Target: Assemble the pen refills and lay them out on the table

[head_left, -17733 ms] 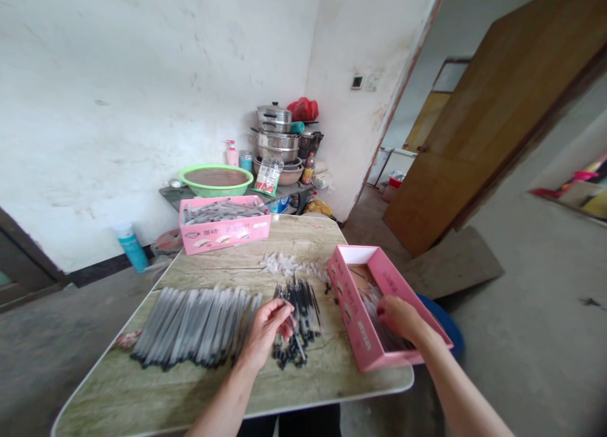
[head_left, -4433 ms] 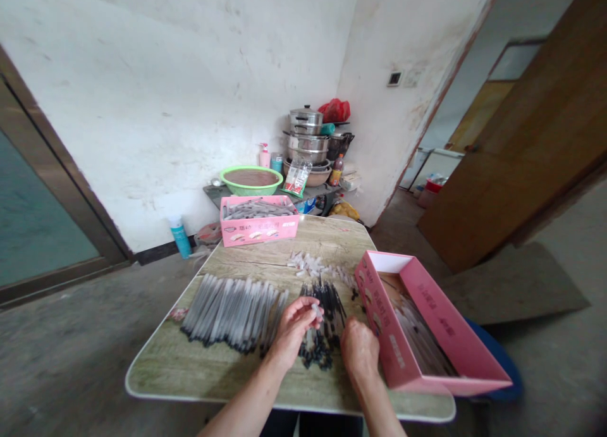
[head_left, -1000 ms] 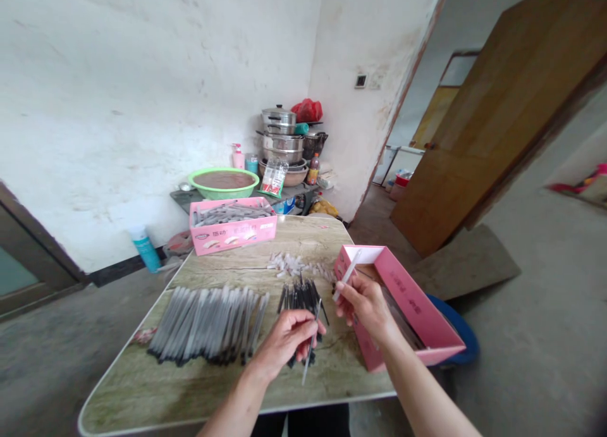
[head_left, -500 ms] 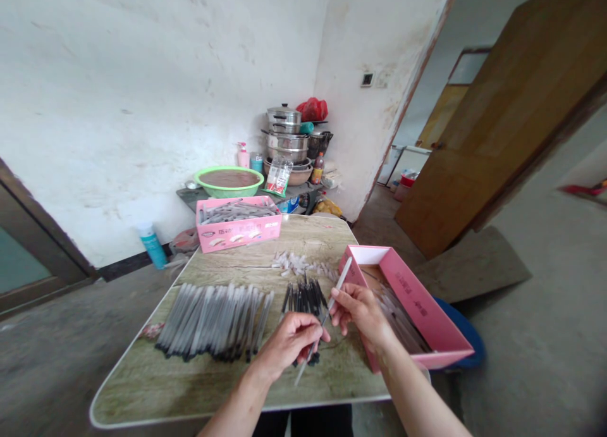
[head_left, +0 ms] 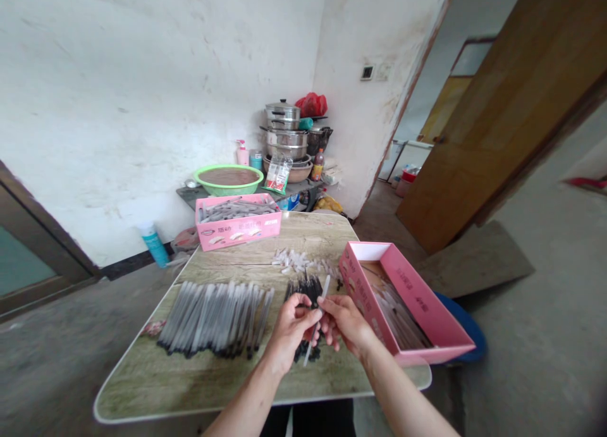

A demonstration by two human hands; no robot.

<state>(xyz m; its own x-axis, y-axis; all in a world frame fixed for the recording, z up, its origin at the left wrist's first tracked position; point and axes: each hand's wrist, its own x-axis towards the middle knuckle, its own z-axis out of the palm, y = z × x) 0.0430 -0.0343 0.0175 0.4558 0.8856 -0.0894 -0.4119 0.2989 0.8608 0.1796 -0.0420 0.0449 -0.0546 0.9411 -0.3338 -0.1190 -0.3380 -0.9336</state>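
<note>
Between both hands, over the near middle of the table, is a slim translucent white pen [head_left: 325, 286], tilted with its top end away from me. My left hand [head_left: 294, 328] has thumb and fingers closed on its middle. My right hand [head_left: 348, 323] pinches it just above, the two hands touching or nearly so. Behind the fingers lies a bunch of black pen parts [head_left: 303, 287], partly hidden. To the left, a row of translucent pens with black tips [head_left: 213, 317] lies side by side. Small whitish caps [head_left: 294, 260] are scattered beyond the black parts.
At right, an open pink box [head_left: 412, 298] holds more slender translucent pieces. A second pink box [head_left: 239, 231], full of pens, stands at the table's [head_left: 227, 386] far left. Behind it are a green-rimmed basin [head_left: 228, 179] and stacked steamer pots [head_left: 284, 133].
My hands have come together and the right hand has moved down and left. The pen's two ends now span a shorter length than before.
</note>
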